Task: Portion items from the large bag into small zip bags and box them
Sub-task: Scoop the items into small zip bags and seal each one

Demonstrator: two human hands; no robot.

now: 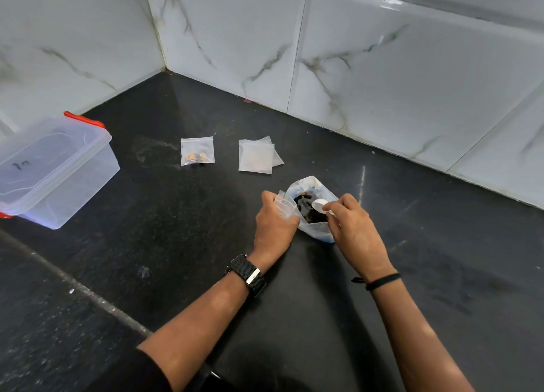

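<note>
Black stone desk [176, 229], marble-tile walls meeting at a corner. Head view: large bag [316, 229] stands open at centre-right, dark items inside. Left hand [272, 225] grips the bag's left rim, fingers curled round a fold of clear plastic. Right hand [351, 225] pinches a small white spoon [319, 205] over the bag mouth. Behind, a filled zip bag [197, 151] lies flat with tan pieces in it; beside it, apart, a stack of empty zip bags [256, 155]. Clear box [56, 170], lid on, red clips, sits far left. Watch [247, 272] on left wrist, black band [379, 281] on right.
</note>
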